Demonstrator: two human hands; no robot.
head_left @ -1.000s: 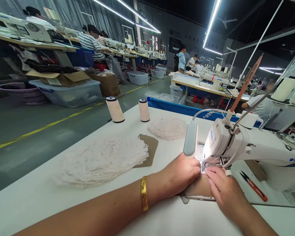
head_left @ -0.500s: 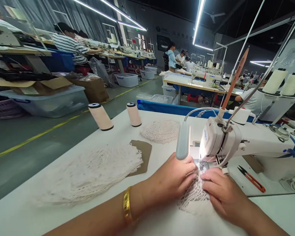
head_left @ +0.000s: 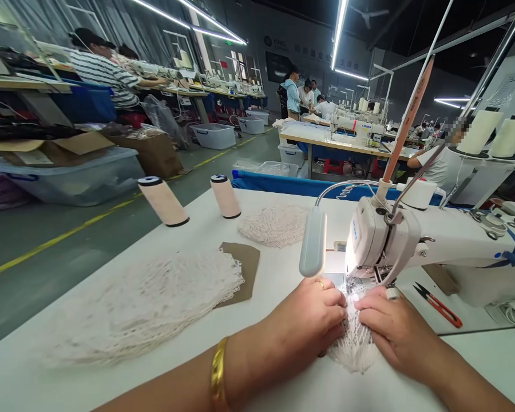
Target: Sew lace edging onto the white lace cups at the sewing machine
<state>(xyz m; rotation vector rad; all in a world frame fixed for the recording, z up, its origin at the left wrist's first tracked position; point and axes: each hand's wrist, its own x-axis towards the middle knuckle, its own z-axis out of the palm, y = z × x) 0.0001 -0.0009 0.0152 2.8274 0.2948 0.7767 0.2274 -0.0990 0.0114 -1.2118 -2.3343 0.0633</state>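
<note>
A piece of white openwork lace lies under the needle area of a white sewing machine. My left hand, wearing a ring and a gold bracelet, has its fingers curled on the lace's left edge. From the other side my right hand pinches the lace close to the presser foot. Between the two hands the lace is gathered into folds, its lower end fanning out on the table. A grey lamp lights this spot and hangs just above my left hand.
A large stack of lace pieces lies left on brown card. Behind it are a smaller lace pile and two thread cones, one a peach cone. Red-handled thread snips rest right of the machine. Co-workers sit farther off.
The lace between my hands has drawn together into a narrower, folded shape. My left hand has shifted slightly down and its ring now shows. The whole view has moved a little.
</note>
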